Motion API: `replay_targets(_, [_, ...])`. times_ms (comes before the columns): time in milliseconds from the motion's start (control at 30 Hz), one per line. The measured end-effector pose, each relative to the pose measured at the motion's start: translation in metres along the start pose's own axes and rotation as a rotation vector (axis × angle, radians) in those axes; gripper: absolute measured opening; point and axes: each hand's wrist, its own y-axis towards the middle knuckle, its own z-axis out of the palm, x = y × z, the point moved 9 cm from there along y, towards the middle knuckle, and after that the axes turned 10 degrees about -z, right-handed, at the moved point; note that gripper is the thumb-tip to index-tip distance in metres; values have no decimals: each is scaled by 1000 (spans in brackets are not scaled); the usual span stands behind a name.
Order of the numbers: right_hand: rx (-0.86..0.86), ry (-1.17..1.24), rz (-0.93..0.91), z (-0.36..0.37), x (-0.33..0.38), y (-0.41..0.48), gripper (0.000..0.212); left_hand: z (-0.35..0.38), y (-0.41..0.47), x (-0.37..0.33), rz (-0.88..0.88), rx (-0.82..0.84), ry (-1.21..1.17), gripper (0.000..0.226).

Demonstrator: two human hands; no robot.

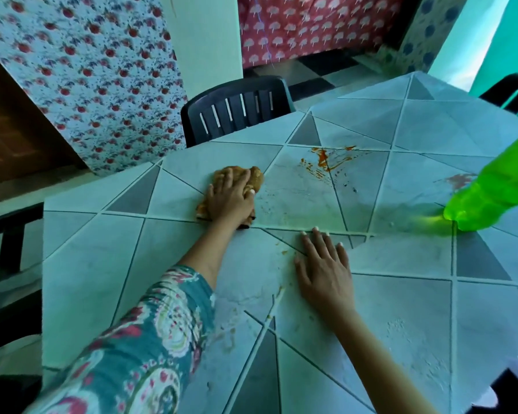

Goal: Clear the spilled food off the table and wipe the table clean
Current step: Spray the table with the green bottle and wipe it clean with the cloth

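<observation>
Both of my hands are on the worktop, which is covered in a pattern of pale and grey triangles. My left hand is stretched out ahead of me, its fingers curled over a bunched orange-brown cloth and pressing it down on the surface; the cloth shows beyond my fingertips and beside my wrist. The patterned sleeve on that arm reaches partway down my forearm. My right hand lies nearer to me, palm down, with its fingers straight and slightly spread. It holds nothing and just rests flat on the surface.

To the right of the cloth and well apart from it is a streaked red-orange sauce smear, with small dark specks scattered below it. A fainter reddish stain sits farther right, just beside a green translucent bottle at the right edge of the view; the bottle is too blurred for me to tell more about it. A few yellowish crumbs lie just left of my right hand, and more pale smudges trail along a line in the pattern closer to me. The surface around my right hand looks wet and streaky. A dark plastic chair stands against the far side of the worktop.
</observation>
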Motion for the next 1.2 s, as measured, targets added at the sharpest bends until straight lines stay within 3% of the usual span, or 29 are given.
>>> replay_targets(133, [10, -5, -10, 3, -2, 0, 66, 19, -38, -62, 290, 63, 28, 53])
replay_targets(233, [1, -18, -9, 3, -2, -1, 62, 17, -73, -41, 514, 72, 2, 61])
replay_targets(300, [0, -28, -8, 4, -2, 0, 60, 4, -57, -5, 462, 19, -55, 66])
replay_targets(367, [-16, -29, 3, 2, -1, 1, 57, -9, -17, 23, 291, -49, -52, 60])
replay_targets(467, [-25, -20, 7, 0, -1, 3, 56, -12, 29, 10, 141, -26, -47, 48])
replay_targets(533, [-26, -16, 8, -1, -2, 3, 58, -4, 31, -20, 169, -1, -52, 48])
replay_targets(667, [-8, -9, 6, 1, 0, 4, 61, 19, -21, -75, 398, 60, -49, 50])
replay_targets(800, [-10, 3, -20, -2, 3, 0, 57, 18, -93, -55, 606, 106, -83, 54])
replay_targets(933, [-25, 25, -50, -3, 7, -2, 53, 2, -64, 5, 484, 86, -85, 59])
replay_targets(1067, [-39, -6, -2, -9, -1, -6, 63, 4, -24, -17, 251, 22, -54, 48])
replay_targets(1200, [-2, -25, 96, -7, -23, -32, 79, 29, -74, -62, 352, 63, -45, 51])
